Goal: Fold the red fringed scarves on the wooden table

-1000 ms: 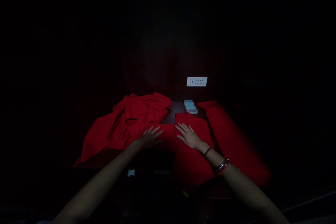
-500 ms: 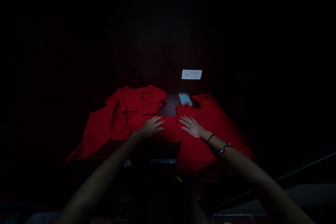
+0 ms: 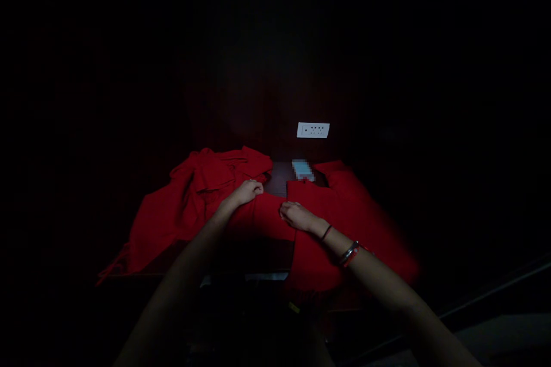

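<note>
A red cloth [image 3: 336, 241] lies spread and partly folded over a dark table, with a fringe along its near edge. My left hand [image 3: 248, 191] is closed, its fingertips pinching the far edge of the cloth's middle strip. Close to the right of it, my right hand [image 3: 297, 216] has its fingers curled together on the cloth, beside the edge of a folded layer. Its fingertips are partly hidden under the hand. On the left, the red fabric is heaped in loose folds [image 3: 210, 175], with tassels hanging at the front left corner.
Behind the cloth lies a phone-like device [image 3: 303, 170] with a lit, blurred screen, on a bare strip of the table [image 3: 276, 178]. A white socket plate [image 3: 313, 130] is on the dark wall. A small yellow item [image 3: 294, 307] shows below the table's front edge. Surroundings are very dark.
Both hands were lying flat with fingers spread on the cloth; now their fingers are curled in. My right hand has moved left and slightly nearer. The view has tilted up slightly.
</note>
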The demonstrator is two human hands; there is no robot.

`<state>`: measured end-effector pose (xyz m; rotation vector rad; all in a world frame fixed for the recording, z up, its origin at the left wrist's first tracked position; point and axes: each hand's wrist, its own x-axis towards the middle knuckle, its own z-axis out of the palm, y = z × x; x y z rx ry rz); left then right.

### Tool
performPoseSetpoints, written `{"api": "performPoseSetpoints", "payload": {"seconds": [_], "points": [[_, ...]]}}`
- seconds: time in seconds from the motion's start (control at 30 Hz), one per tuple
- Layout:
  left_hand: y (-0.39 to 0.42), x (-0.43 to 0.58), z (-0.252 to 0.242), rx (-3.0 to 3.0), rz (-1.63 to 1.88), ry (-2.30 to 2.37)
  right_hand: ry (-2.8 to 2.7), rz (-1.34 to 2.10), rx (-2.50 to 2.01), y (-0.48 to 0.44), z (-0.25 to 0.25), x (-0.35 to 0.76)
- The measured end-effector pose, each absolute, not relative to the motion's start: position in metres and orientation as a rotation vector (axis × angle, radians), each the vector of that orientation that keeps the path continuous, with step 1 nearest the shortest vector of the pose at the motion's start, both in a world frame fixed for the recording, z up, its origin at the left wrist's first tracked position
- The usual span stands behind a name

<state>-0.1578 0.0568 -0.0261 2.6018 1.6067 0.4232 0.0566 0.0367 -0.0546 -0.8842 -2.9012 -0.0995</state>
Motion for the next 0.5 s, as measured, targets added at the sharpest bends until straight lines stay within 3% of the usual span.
{"api": "performPoseSetpoints", "payload": {"seconds": [0.27, 0.5], "points": [[0.062, -0.168, -0.048, 2.656, 0.281, 1.647, -2.766, 0.068, -0.853, 0.046, -0.067, 0.063], [0.033, -0.189, -0.076, 2.790, 0.332, 1.653, -2.709, -0.040, -0.845, 0.042, -0.079, 0.069]]}}
